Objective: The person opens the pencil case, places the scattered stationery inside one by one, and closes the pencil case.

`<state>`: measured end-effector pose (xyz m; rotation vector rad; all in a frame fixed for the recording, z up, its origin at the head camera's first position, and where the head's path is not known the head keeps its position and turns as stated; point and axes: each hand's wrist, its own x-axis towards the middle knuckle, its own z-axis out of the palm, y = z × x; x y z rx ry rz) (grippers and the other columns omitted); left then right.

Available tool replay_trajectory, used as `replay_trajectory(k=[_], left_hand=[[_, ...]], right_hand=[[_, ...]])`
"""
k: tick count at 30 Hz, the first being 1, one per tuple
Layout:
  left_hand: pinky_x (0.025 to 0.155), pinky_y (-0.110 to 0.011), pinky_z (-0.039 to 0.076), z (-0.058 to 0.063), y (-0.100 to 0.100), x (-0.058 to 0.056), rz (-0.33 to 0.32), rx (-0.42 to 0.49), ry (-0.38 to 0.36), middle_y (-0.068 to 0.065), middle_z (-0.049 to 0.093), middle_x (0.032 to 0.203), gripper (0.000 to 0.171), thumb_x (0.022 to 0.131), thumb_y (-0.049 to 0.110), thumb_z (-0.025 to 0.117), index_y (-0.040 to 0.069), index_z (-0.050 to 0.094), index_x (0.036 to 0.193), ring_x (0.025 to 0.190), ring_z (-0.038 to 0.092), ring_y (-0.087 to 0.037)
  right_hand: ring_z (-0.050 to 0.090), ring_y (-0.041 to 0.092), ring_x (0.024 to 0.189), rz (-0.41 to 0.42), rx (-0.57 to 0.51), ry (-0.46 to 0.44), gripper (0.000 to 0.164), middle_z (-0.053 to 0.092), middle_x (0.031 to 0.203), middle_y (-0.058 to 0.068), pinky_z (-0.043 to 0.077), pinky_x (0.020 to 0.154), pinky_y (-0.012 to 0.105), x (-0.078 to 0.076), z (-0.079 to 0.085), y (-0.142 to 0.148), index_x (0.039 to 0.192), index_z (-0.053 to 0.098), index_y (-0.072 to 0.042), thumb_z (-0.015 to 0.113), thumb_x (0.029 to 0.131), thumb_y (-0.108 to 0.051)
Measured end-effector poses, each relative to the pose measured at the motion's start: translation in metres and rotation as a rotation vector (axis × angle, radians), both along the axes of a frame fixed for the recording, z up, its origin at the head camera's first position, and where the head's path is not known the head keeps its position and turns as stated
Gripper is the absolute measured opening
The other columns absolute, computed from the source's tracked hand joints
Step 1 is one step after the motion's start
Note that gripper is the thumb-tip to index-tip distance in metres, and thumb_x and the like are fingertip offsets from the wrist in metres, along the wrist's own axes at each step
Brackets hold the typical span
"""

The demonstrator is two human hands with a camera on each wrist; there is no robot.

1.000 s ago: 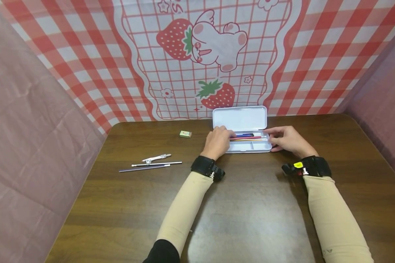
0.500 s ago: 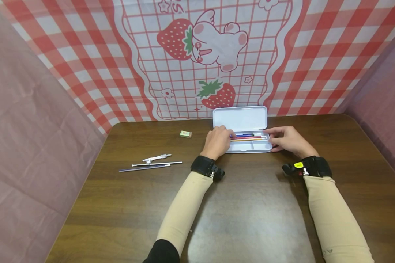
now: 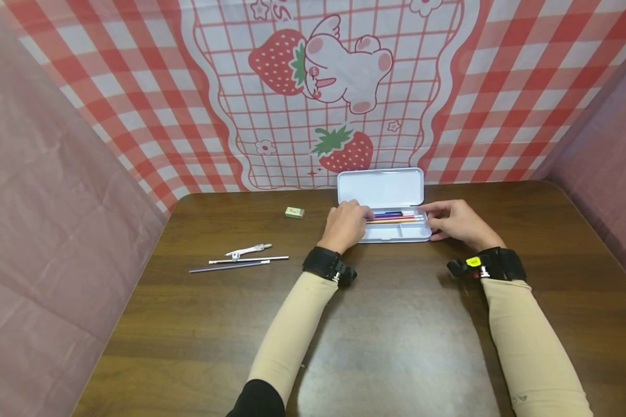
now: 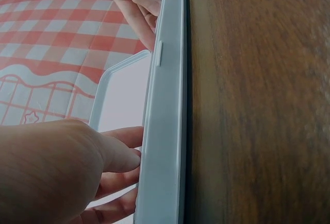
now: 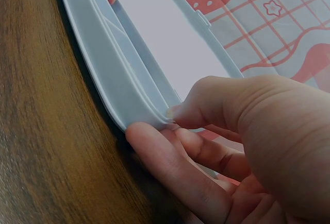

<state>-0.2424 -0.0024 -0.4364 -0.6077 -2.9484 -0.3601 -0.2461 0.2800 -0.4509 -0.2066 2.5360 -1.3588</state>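
An open white pencil case [image 3: 372,234] stands at the back of the table, its lid [image 3: 381,186] raised. In its rear compartment lie several pencils [image 3: 396,219], red and yellow among them, and a blue pen [image 3: 388,214] with a dark end. My left hand [image 3: 346,223] reaches over the case's left part, fingers dipping inside at the pencils' left ends. The front wall hides those fingertips in the left wrist view, so I cannot tell whether they pinch anything. My right hand [image 3: 456,221] pinches the case's right end, thumb [image 5: 193,105] on the rim and a finger against the outer wall.
Left on the brown table [image 3: 396,324] lie a white compass [image 3: 248,251], a white-and-dark pencil [image 3: 247,260] and a purple pencil [image 3: 229,267]. A small green-and-white eraser [image 3: 294,212] sits left of the case. A red checked cloth [image 3: 527,104] hangs directly behind.
The pencils and pen inside the case have shifted slightly beside my left fingers. Both hands and the case keep nearly the same place.
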Motion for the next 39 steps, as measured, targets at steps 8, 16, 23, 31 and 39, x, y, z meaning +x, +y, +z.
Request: replay_trajectory(k=[8, 16, 23, 31, 39], left_hand=[[0.078, -0.038, 0.052, -0.0003, -0.0002, -0.0005, -0.003, 0.006, 0.007, 0.001, 0.072, 0.105, 0.029, 0.095, 0.015, 0.059, 0.030, 0.077, 0.112, 0.099, 0.063, -0.020], [0.075, -0.037, 0.051, 0.0011, -0.0013, -0.0018, -0.010, 0.020, 0.025, 0.002, 0.072, 0.104, 0.027, 0.096, 0.017, 0.058, 0.029, 0.077, 0.110, 0.096, 0.063, -0.020], [0.075, -0.037, 0.050, 0.0012, -0.0018, -0.0024, -0.020, 0.034, 0.039, 0.002, 0.072, 0.103, 0.027, 0.096, 0.017, 0.058, 0.029, 0.077, 0.110, 0.096, 0.063, -0.019], [0.075, -0.038, 0.050, 0.0023, -0.0032, 0.0000, -0.028, 0.041, 0.049, 0.003, 0.072, 0.103, 0.026, 0.095, 0.017, 0.058, 0.029, 0.077, 0.109, 0.098, 0.064, -0.019], [0.076, -0.037, 0.050, 0.0030, -0.0087, 0.0014, -0.036, 0.043, 0.053, 0.003, 0.072, 0.102, 0.025, 0.094, 0.016, 0.060, 0.028, 0.077, 0.108, 0.097, 0.063, -0.019]], right_hand=[[0.064, 0.029, 0.083, -0.003, 0.003, 0.000, 0.041, 0.050, 0.107, 0.019, 0.063, 0.066, 0.029, -0.0002, 0.0004, -0.0001, 0.135, 0.062, -0.008, 0.065, 0.094, -0.012], [0.063, 0.030, 0.084, -0.004, -0.003, 0.001, 0.041, 0.052, 0.104, 0.020, 0.063, 0.066, 0.030, -0.0002, 0.0014, -0.0014, 0.135, 0.062, -0.007, 0.065, 0.094, -0.011], [0.063, 0.031, 0.084, -0.005, 0.002, -0.002, 0.042, 0.051, 0.105, 0.019, 0.063, 0.067, 0.030, -0.0002, 0.0013, -0.0013, 0.135, 0.061, -0.006, 0.065, 0.094, -0.010], [0.063, 0.030, 0.084, -0.011, 0.001, 0.000, 0.041, 0.051, 0.105, 0.019, 0.063, 0.066, 0.029, -0.0003, 0.0003, -0.0016, 0.135, 0.061, -0.007, 0.065, 0.094, -0.011], [0.064, 0.031, 0.082, -0.008, 0.002, 0.000, 0.041, 0.052, 0.105, 0.020, 0.063, 0.066, 0.030, 0.0009, 0.0020, -0.0018, 0.135, 0.061, -0.006, 0.064, 0.094, -0.010]])
